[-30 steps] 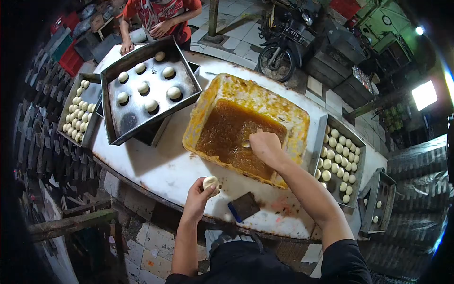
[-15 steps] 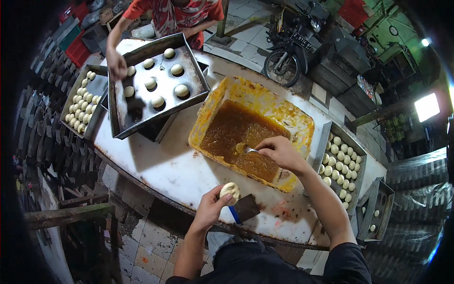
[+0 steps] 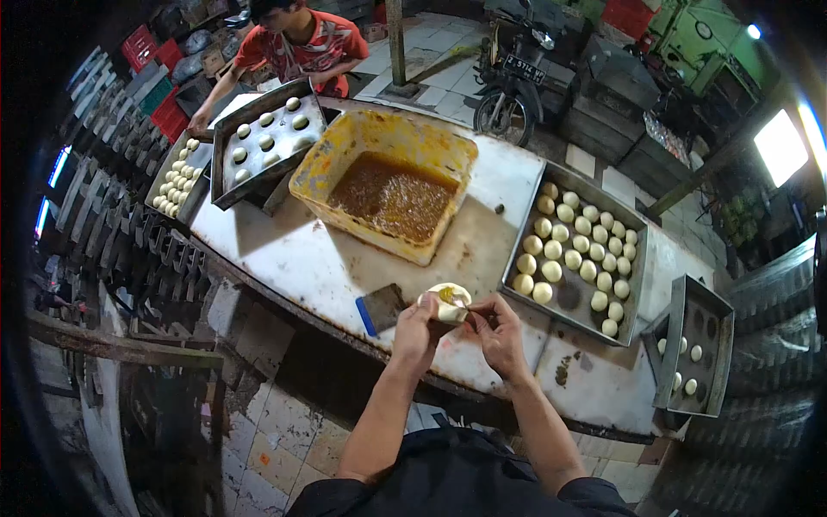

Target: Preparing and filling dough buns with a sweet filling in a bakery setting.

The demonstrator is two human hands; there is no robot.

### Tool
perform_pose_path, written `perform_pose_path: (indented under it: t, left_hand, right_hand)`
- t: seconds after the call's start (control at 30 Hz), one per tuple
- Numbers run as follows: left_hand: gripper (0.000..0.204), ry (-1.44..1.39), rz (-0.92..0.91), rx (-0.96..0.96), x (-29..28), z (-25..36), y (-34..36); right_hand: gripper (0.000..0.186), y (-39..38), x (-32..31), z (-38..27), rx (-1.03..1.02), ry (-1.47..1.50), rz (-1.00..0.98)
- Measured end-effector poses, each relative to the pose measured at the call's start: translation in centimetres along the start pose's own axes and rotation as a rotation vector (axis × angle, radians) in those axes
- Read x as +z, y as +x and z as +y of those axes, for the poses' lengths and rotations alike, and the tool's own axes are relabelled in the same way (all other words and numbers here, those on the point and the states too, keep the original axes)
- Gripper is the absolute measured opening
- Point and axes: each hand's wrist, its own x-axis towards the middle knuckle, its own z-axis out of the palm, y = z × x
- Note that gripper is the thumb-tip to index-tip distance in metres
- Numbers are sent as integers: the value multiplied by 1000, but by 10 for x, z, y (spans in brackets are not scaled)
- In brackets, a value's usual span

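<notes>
Your left hand (image 3: 415, 334) has its fingers curled around the dough piece (image 3: 443, 314), above the tabletop (image 3: 293, 263) near its front edge; your right hand's (image 3: 501, 338) fingers pinch a spoon (image 3: 463, 302) at its filling (image 3: 450, 295). Excess spoon pressure could tear the dough. Tabletop: pale, stained. Beyond: tiled floor (image 3: 442, 43), parked motorcycle (image 3: 506, 99), co-worker (image 3: 301, 50).
</notes>
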Motion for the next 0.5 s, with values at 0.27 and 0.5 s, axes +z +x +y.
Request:
perform_pose_path:
  t: [0.27,0.5]
  left_hand:
    - [45,-80,88,28,6,-48,-54]
    - [38,195,-195,0,9,-24,-128]
  right_hand:
    - [10,-82,-70,42,-293,-439,107]
    - [22,-94,-127,98,-335,-979,244]
